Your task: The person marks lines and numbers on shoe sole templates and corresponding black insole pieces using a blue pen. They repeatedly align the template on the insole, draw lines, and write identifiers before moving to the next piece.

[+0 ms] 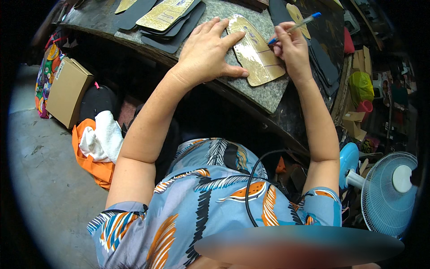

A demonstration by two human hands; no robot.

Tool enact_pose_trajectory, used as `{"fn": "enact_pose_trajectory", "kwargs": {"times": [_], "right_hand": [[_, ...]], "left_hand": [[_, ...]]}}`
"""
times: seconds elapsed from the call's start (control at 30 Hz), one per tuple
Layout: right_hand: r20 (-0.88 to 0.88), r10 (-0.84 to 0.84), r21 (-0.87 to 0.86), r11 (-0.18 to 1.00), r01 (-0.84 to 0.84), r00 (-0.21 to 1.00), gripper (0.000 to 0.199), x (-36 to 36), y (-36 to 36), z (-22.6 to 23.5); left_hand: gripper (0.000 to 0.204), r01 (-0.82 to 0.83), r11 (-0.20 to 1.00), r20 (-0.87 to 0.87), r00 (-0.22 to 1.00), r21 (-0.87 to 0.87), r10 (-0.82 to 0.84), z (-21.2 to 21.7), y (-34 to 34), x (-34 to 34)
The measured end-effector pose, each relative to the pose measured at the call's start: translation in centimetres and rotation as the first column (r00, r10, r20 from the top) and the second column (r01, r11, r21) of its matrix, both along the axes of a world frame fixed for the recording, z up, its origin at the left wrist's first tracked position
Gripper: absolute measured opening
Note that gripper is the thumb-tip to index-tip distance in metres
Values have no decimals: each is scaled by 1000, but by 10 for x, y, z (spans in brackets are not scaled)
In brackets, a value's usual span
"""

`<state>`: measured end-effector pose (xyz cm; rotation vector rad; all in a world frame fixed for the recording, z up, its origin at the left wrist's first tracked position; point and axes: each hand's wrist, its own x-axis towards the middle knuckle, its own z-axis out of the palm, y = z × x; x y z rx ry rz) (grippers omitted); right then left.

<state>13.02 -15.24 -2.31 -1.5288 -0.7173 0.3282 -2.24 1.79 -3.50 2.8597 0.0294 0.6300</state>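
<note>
On the floor at far left a flat brown cardboard box [67, 92] leans by a bright patterned bag, with a white cloth [105, 136] lying on orange fabric [92, 163] just beside it. Up on the speckled stone worktop [264, 94], a stack of dark sole-shaped sheets [172, 33] carries a second gold pattern piece [165, 13]. The left hand [208, 51] lies open and flat, fingers spread, pressing down the near edge of a gold sole-shaped template [256, 51] with a rounded toe and a dull metallic sheen. The right hand [291, 47] is closed in a writing grip around a clear blue-capped pen [295, 26], its tip touching the template's right edge. Faint drawn lines already cross the gold surface, so the marking looks partly done, with the line under the tip seemingly unfinished; more dark cut pieces [322, 62] wait to the right. At far right, below the worktop, a pale blue electric fan [387, 193] stands
</note>
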Motion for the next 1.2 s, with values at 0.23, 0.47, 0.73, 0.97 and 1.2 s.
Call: {"fn": "enact_pose_trajectory", "kwargs": {"times": [0.23, 0.47, 0.73, 0.97, 1.2], "right_hand": [[129, 40, -27, 999, -36, 991, 7, 1, 5, -3], [309, 103, -95, 992, -76, 945, 9, 6, 10, -6], [-14, 42, -57, 997, -42, 999, 9, 8, 16, 2], [-4, 25, -50, 998, -25, 1000, 10, 10, 25, 2], [-14, 31, 4, 1000, -31, 999, 11, 13, 32, -1]], "left_hand": [[84, 1, 1000, 13, 1000, -19, -1, -2, -1, 0], [83, 10, 1000, 57, 998, -12, -9, -2, 1, 0], [86, 1, 999, -8, 1000, -32, -2, 0, 1, 0], [86, 2, 999, -18, 1000, -41, -3, 0, -1, -1], [86, 12, 1000, 9, 1000, -26, -11, 2, 1, -1]]}}
